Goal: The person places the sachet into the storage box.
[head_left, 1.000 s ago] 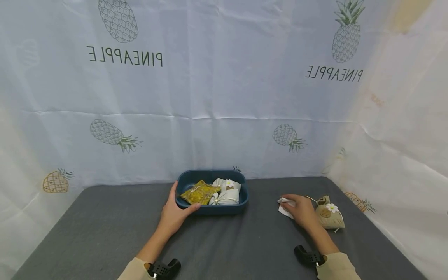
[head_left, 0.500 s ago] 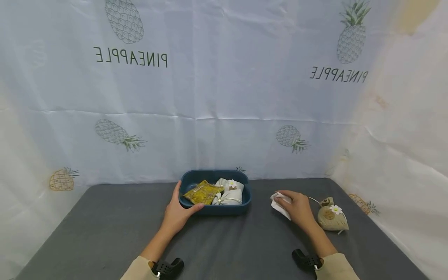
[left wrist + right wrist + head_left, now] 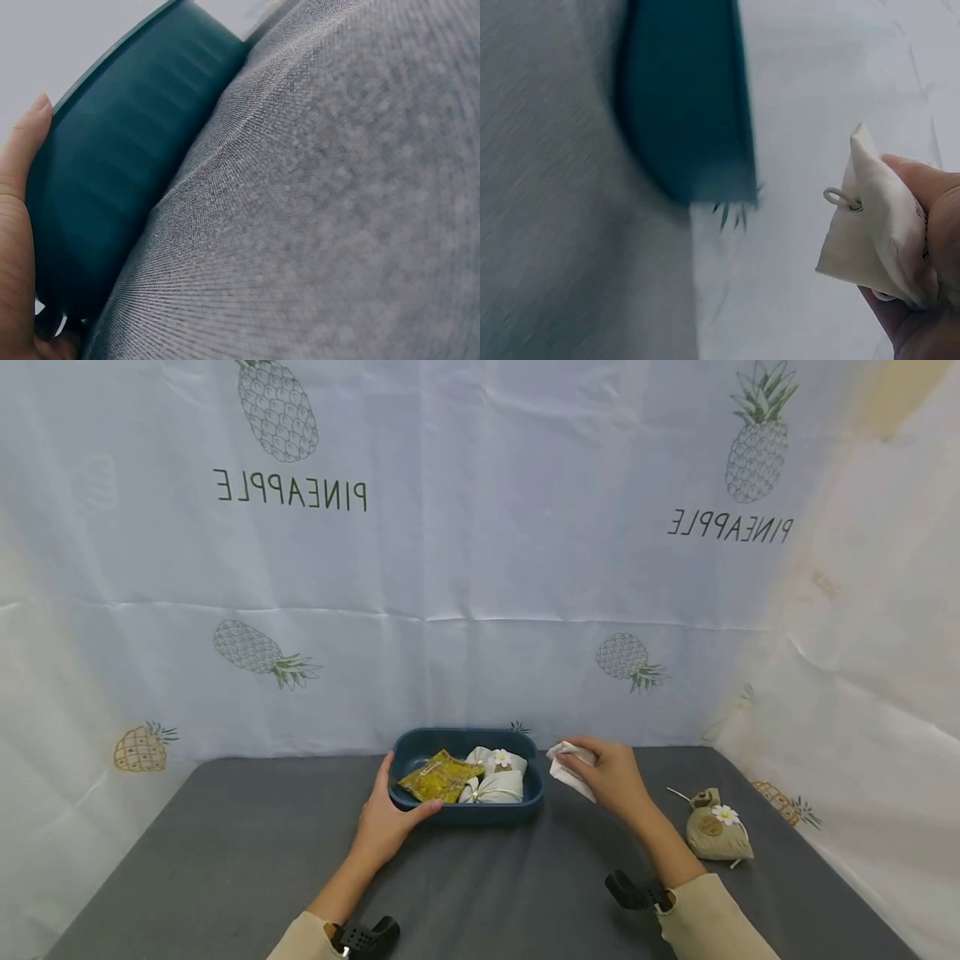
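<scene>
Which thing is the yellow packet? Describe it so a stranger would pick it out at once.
On the grey table, below the white pineapple-print curtain, find the dark blue box gripped by the left hand. Toward the box's left end lies the crinkled yellow packet, beside white pouches. It alone is yellow and glossy; they look like pale cloth.

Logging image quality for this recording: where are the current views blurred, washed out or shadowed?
Head: soft light, the curtain's print legible; right wrist: the blue bin is smeared, while the white pouch looks clearer; left wrist: the gray cloth's weave softens toward the right edge, the upper-left background is pale and featureless.
</scene>
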### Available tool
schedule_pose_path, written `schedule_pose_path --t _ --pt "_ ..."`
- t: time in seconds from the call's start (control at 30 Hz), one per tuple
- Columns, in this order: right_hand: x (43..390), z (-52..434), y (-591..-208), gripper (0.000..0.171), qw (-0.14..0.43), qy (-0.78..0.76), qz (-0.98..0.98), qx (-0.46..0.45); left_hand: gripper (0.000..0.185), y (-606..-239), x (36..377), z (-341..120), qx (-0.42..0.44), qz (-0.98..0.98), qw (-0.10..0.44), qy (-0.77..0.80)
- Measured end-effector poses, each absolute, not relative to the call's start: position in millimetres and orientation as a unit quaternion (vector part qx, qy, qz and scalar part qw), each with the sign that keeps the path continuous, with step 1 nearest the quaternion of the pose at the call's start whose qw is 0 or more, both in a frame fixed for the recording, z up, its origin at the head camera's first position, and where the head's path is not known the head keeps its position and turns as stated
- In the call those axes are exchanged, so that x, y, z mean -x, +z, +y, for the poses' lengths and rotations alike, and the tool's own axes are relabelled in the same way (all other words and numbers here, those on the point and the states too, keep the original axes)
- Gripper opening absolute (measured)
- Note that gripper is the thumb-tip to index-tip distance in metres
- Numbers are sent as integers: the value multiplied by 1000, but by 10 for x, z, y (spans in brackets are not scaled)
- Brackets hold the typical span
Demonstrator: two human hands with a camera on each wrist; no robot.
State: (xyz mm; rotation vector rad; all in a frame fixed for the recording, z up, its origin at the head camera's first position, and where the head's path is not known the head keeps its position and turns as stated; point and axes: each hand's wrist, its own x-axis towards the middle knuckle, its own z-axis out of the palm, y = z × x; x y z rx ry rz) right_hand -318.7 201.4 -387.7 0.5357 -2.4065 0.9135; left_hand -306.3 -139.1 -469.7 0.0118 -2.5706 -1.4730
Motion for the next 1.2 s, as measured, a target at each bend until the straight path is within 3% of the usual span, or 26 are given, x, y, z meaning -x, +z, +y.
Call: schedule_pose_path --t 0.47,1.2 --pt "3469 1189 -3571 24 219 318 -880 -278 113 -4725 3075 -1363 -1 -864 101 -493" --pt "3761 227 -3844 29 113 271 -912 -286 112 -4742 3078 -1392 4 -851 113 -512"
